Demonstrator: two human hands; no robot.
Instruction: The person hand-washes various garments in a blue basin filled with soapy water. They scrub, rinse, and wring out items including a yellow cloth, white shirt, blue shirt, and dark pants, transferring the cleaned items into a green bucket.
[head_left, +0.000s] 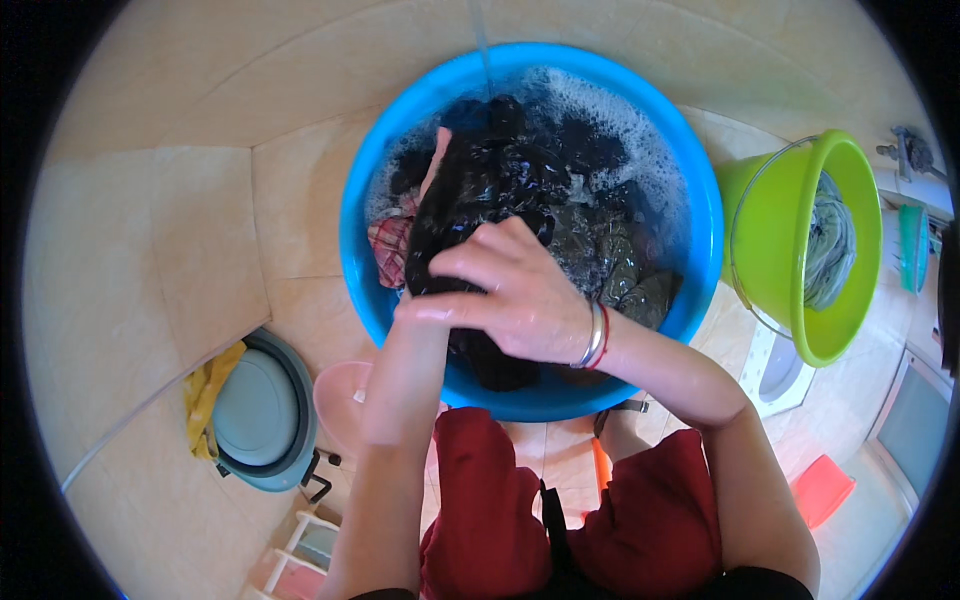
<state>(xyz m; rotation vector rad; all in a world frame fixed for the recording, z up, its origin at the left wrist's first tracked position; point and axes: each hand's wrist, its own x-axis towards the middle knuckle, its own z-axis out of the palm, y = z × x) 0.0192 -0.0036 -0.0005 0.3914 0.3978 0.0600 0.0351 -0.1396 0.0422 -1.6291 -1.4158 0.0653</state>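
A wet black garment (450, 240) is draped over my left hand (437, 165) in a large blue basin (705, 215). Only a straight strip of that hand shows along the cloth's left edge; its other fingers are hidden beneath the fabric. My right hand (510, 290) is closed on the same garment near my left wrist, fingers bent over the cloth and thumb lying across the wrist. Dark soaked clothes (610, 250) lie in sudsy water (655, 180) around them. A red plaid cloth (388, 250) rests by the basin's left wall.
To the right a tilted lime-green bucket (765, 215) with a wire handle holds a grey-green cloth (830, 245). A grey-blue folding basin (258, 405) with a yellow cloth (210, 395) leans at left. A pink basin (342, 400) and a red-orange container (822, 490) stand on the tiled floor.
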